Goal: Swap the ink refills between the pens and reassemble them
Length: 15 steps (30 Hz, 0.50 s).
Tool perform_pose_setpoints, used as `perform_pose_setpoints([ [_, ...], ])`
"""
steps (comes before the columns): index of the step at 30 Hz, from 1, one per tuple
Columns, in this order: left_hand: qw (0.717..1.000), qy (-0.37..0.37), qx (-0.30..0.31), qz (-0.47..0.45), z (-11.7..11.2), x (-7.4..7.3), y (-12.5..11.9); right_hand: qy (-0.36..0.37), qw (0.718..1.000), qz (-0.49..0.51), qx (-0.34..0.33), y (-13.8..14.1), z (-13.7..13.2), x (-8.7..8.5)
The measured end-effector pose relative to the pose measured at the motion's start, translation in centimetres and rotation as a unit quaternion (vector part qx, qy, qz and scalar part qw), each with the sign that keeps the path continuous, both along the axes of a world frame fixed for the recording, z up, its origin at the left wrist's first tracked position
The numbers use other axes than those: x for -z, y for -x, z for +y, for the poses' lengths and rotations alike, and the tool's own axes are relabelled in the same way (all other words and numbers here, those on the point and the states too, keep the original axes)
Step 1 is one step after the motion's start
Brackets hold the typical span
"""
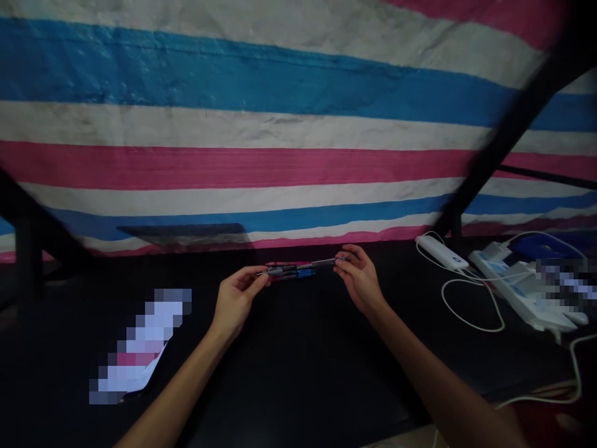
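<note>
Basically: both hands hold one thin pen level above the dark table, far side, near the striped sheet. Left hand pinches the left end, right hand pinches the right tip. Pen looks slim, dark, greyish grip. More pens lie just behind it, blue and pink bits showing; count unclear, dim and blurred. White power bank with cable sits off right.
</note>
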<state>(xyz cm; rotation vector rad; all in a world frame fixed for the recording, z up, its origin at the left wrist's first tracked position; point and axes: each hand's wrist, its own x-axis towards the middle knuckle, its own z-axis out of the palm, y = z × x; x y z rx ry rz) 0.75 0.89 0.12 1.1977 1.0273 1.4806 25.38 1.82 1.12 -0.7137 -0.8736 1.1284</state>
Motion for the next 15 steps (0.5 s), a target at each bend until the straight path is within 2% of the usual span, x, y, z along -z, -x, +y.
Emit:
perform_pose_setpoints([
  [9, 0.999, 0.01, 0.031, 0.027, -0.3, 0.3, -0.6, 0.007, 0.999, -0.03, -0.023, 1.2, -0.6, 0.4],
  [15, 0.996, 0.017, 0.05, 0.065, -0.8, 0.2, -1.1, -0.034, 0.99, -0.135, -0.027, 1.9, -0.8, 0.9],
])
